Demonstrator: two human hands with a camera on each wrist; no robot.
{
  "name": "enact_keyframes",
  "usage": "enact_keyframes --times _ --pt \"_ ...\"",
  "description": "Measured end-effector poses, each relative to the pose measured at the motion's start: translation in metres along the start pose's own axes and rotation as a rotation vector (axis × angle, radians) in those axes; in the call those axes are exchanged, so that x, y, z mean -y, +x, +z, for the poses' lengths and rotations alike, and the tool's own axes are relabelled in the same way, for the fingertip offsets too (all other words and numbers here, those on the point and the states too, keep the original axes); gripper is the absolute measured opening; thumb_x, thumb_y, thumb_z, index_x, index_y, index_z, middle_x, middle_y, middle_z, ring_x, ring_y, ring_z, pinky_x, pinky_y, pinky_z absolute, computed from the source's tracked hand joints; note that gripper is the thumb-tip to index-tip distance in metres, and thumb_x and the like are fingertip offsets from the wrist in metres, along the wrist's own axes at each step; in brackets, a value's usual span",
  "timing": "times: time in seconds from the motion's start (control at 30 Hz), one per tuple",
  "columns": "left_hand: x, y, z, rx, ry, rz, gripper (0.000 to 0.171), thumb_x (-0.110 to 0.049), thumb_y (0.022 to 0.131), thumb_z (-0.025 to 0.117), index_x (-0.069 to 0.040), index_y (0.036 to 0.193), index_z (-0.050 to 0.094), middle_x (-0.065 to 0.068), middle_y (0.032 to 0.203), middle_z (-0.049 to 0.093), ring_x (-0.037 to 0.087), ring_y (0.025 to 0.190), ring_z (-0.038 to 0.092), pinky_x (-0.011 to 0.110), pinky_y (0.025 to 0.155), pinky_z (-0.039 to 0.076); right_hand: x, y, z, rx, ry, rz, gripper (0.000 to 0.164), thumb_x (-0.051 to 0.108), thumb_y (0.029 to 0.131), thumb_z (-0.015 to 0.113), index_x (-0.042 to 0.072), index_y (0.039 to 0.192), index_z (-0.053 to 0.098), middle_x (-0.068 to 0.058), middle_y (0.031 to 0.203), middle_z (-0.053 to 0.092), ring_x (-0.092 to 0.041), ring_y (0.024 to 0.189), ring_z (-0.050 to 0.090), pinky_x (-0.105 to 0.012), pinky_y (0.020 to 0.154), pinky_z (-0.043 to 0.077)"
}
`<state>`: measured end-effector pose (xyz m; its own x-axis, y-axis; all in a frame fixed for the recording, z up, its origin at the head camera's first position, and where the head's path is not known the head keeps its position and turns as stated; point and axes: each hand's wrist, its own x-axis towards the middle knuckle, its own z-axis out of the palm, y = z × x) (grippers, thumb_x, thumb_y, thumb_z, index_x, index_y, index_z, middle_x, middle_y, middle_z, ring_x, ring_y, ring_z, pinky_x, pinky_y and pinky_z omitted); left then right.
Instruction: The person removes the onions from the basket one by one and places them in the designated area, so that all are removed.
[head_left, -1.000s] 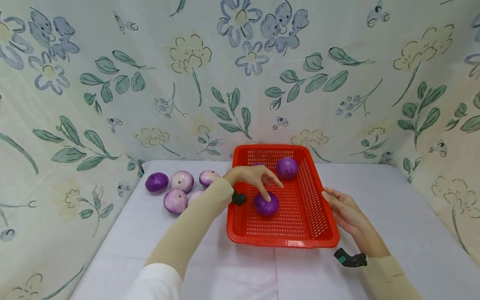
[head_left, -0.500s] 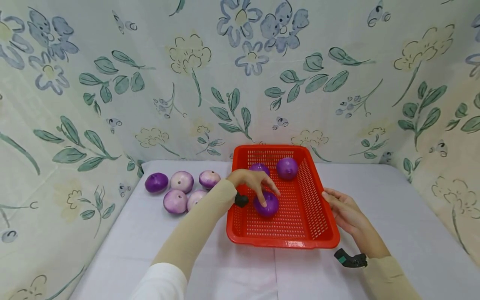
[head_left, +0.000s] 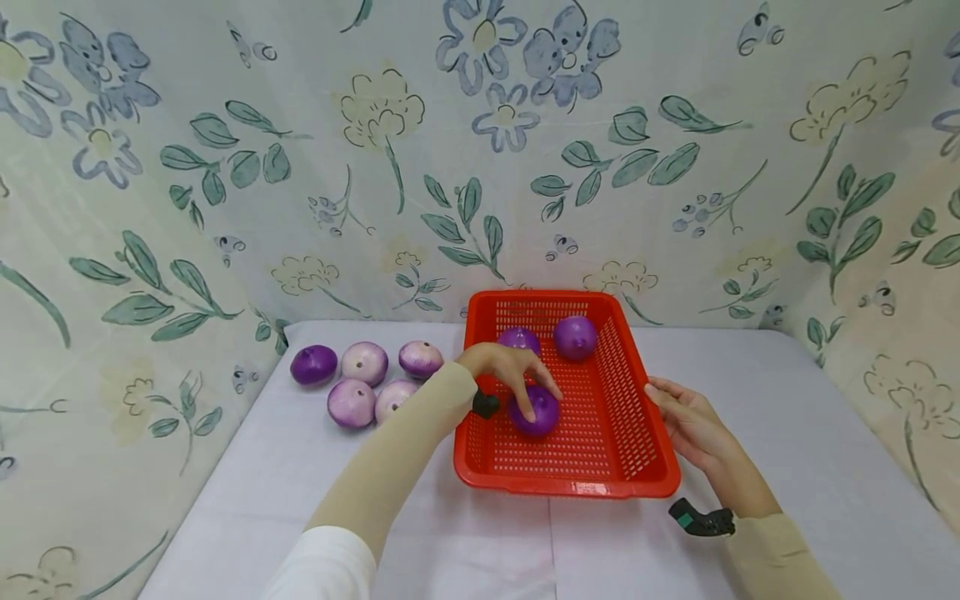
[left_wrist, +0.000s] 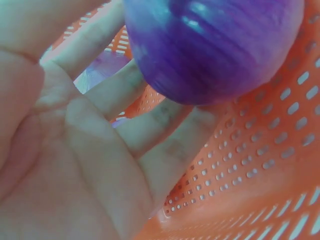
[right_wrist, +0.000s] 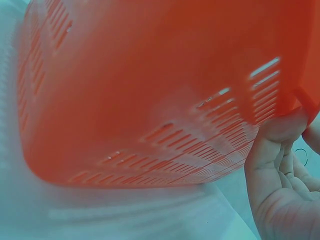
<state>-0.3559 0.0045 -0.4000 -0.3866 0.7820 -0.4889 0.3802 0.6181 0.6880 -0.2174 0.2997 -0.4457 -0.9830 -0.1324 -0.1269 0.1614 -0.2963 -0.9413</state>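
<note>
My left hand (head_left: 508, 367) reaches into the red plastic basket (head_left: 566, 487) and holds a purple onion (head_left: 546, 410), thumb on the near side and fingers curved over the far side. In the left wrist view, the fingers (left_wrist: 150, 125) lie along the side of this shiny onion (left_wrist: 215, 50), close to the slotted basket wall. Two more purple onions, one at the back right (head_left: 576, 337) and one at the back left (head_left: 519, 338), sit in the basket. My right hand (head_left: 693, 423) pinches the basket's right rim, as the right wrist view shows at the basket's edge.
Left of the basket, several onions rest on the white-covered table (head_left: 480, 542): a dark purple onion (head_left: 313, 365) and paler ones, such as the pale onion (head_left: 351, 403). A floral cloth (head_left: 480, 208) hangs behind and along both sides.
My left hand has settled lower over the onion, its fingers closing round it. The onion has turned slightly, and the back left onion shows more fully. The right hand and basket stay put.
</note>
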Motion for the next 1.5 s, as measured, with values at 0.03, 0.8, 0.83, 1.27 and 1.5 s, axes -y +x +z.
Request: enact_keyframes --times 0.03,0.8,0.83,1.27,1.5 --pt "0.0 0.0 0.001 0.001 0.009 0.003 0.056 -0.024 0.076 0.087 -0.027 0.129 0.069 -0.012 0.137 0.058 0.011 0.128 0.048 0.036 0.102 0.048 0.0 0.0 0.0 -0.001 0.001 0.001 0.014 0.015 0.104 0.054 0.017 0.116 0.062 0.0 0.106 0.07 -0.013 0.09 0.067 -0.028 0.079 0.058" --pt "-0.007 -0.003 0.001 -0.121 0.011 0.129 0.057 -0.031 0.078 0.087 -0.022 0.131 0.068 -0.017 0.127 0.063 0.01 0.122 0.051 0.035 0.098 0.05 -0.001 0.0 -0.004 0.036 0.029 -0.024 0.019 0.012 0.106 0.049 0.017 0.114 0.066 0.0 0.106 0.071 -0.013 0.089 0.067 -0.027 0.078 0.058" --pt "-0.007 -0.004 0.001 -0.131 0.013 0.144 0.057 -0.03 0.078 0.087 -0.022 0.131 0.068 -0.017 0.127 0.063 0.009 0.122 0.051 0.033 0.097 0.05 -0.001 0.0 -0.004 0.039 0.032 -0.025 0.02 0.011 0.106 0.049 0.017 0.114 0.066 0.0 0.106 0.071 -0.013 0.089 0.067 -0.027 0.078 0.058" --pt "-0.012 -0.016 0.005 -0.308 -0.051 0.237 0.055 -0.029 0.078 0.087 -0.023 0.13 0.069 -0.012 0.131 0.061 0.015 0.123 0.052 0.03 0.093 0.052 -0.003 0.0 -0.003 0.049 0.07 -0.015 0.022 0.01 0.106 0.048 0.016 0.113 0.068 -0.001 0.105 0.071 -0.013 0.088 0.068 -0.027 0.077 0.058" --pt "-0.014 -0.023 0.006 -0.429 -0.1 0.259 0.054 -0.031 0.08 0.085 -0.027 0.131 0.068 -0.01 0.133 0.06 0.021 0.124 0.051 0.035 0.093 0.053 -0.003 0.001 -0.002 0.042 0.058 -0.018 0.02 0.01 0.106 0.049 0.016 0.114 0.066 0.0 0.105 0.071 -0.013 0.088 0.068 -0.027 0.077 0.058"
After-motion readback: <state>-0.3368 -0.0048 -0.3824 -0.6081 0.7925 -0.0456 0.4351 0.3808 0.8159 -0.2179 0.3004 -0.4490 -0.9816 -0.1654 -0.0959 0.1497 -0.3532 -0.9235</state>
